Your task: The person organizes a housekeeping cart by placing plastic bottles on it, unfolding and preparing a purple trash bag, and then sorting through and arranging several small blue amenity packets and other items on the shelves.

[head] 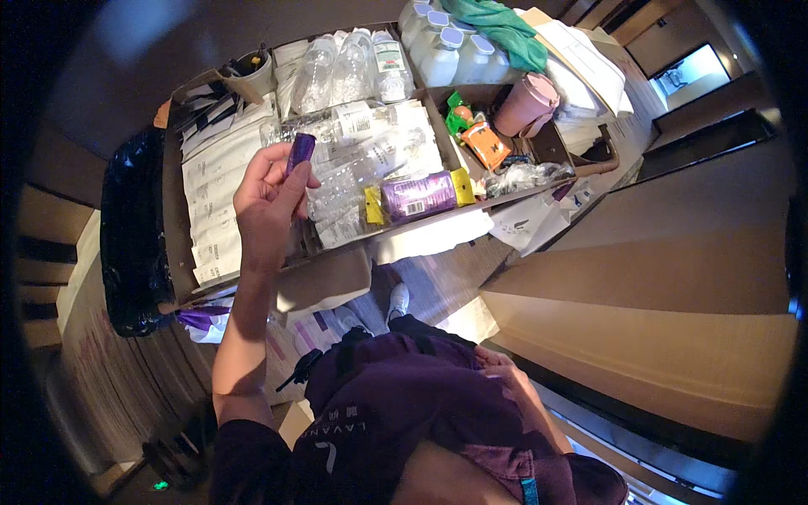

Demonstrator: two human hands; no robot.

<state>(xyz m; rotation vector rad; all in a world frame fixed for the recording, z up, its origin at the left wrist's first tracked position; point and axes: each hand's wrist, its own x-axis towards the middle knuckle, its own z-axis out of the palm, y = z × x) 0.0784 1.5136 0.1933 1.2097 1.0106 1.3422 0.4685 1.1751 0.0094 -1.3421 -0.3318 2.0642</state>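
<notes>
My left hand (268,189) is raised over a housekeeping cart's top tray (173,252), pinching a small purple roll (301,151) between thumb and fingers. Below it, transparent plastic bottles (372,158) lie on white paper packets. A purple plastic-wrapped pack (420,197) with yellow ends sits by the tray's near edge, to the right of that hand. Rows of printed white packets (211,202) fill the left compartment. My right hand (495,363) rests low against the side of my dark purple apron (404,391); its fingers are partly hidden.
At the back stand several white bottles with lavender caps (442,57) and a green cloth (505,31). The right compartment holds a pink tumbler (527,104) and an orange packet (485,145). A black bag (132,233) hangs on the left. A wall (663,278) runs along the right.
</notes>
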